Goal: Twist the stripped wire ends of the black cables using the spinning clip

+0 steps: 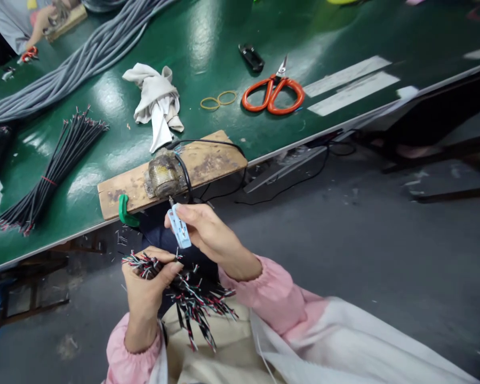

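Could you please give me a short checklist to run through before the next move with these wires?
1. Wires gripped in the left hand: ok, bunched between thumb and fingers.
2. Clip steadied by the right hand: ok, held at its upper part.
3. Wire ends lined up: not ok, they splay in many directions.
4. A wire seated in the clip: cannot tell, one tip is close to its lower end.
5. Scissors away from both hands: ok, they lie on the table.
6. Board firmly fixed: cannot tell, though a green clamp is at its edge.
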{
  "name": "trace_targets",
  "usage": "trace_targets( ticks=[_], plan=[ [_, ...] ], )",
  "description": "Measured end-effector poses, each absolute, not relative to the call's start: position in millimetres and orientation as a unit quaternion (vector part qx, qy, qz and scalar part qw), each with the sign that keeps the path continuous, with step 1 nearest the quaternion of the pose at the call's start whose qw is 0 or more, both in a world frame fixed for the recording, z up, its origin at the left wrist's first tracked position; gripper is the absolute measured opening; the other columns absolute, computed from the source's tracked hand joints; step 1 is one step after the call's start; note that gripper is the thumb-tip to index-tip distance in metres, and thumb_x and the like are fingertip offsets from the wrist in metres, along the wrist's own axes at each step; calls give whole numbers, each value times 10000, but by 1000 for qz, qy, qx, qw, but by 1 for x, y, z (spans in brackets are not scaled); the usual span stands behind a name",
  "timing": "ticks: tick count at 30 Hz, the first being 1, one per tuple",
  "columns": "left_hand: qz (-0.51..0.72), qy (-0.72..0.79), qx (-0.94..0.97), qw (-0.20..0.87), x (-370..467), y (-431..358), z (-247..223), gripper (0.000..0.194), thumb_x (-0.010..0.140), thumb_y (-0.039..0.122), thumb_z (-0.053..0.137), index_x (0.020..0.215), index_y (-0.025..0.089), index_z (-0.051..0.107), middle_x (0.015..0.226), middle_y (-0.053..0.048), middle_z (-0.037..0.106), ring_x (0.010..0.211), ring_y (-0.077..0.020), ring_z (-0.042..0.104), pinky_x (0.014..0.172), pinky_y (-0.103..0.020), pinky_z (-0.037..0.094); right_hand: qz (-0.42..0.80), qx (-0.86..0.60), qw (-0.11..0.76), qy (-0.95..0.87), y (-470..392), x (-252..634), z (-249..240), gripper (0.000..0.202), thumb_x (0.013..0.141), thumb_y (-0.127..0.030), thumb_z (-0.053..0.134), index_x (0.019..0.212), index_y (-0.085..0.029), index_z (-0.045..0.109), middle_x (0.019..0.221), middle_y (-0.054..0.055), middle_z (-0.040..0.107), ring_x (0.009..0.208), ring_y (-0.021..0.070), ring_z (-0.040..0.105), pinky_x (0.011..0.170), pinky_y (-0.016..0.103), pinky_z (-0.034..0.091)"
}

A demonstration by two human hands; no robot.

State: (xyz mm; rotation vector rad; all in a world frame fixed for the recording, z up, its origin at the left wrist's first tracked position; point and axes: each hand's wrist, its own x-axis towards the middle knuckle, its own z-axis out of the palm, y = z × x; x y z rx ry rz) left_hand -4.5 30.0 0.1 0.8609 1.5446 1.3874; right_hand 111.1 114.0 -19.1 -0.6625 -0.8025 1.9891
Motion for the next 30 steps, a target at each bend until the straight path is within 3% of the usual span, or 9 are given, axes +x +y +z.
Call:
trace_targets(
  ticks=[6, 11, 15, 23, 30],
  plan=[
    [538, 609, 359, 459, -2, 31, -9, 110, 586, 180, 884, 589, 201, 776, 585, -15, 728, 544, -158, 675, 533, -233, 564, 836, -250, 419, -250, 105, 107, -21, 544, 626, -683, 809, 597, -159, 667, 558, -10, 557, 512, 94, 495, 455, 202, 408],
    [540, 612, 348, 461, 1, 30, -10, 111, 596, 177, 885, 597, 195, 775, 583, -7, 728, 538, -144, 670, 538, -213, 553, 843, -242, 407, -253, 103, 107, -36, 582, 762, -724, 660, 606, -164, 650, 555, 20, 587, 520, 121, 508, 525, 253, 470],
    [532, 623, 353, 453, 3, 29, -6, 117, 570, 186, 887, 575, 192, 770, 571, -15, 719, 511, -148, 656, 507, -225, 542, 840, -265, 404, -248, 100, 115, -55, 590, 743, -744, 647, 604, -172, 662, 550, 34, 605, 527, 135, 510, 526, 268, 454],
    [545, 570, 370, 492, -3, 20, -13, 224, 604, 380, 928, 607, 205, 789, 635, -33, 699, 573, -146, 642, 519, -235, 539, 722, -335, 454, -401, 80, 140, -53, 351, 765, -507, 784, 679, -179, 690, 618, -3, 621, 572, 120, 526, 559, 255, 449],
    [535, 586, 276, 542, 2, 12, -15, 445, 531, 557, 920, 628, 161, 742, 413, 35, 574, 303, -94, 507, 317, -191, 437, 611, -319, 485, -538, 66, 147, -36, 241, 874, -341, 697, 698, -177, 707, 616, 18, 633, 561, 131, 524, 522, 259, 437]
  ],
)
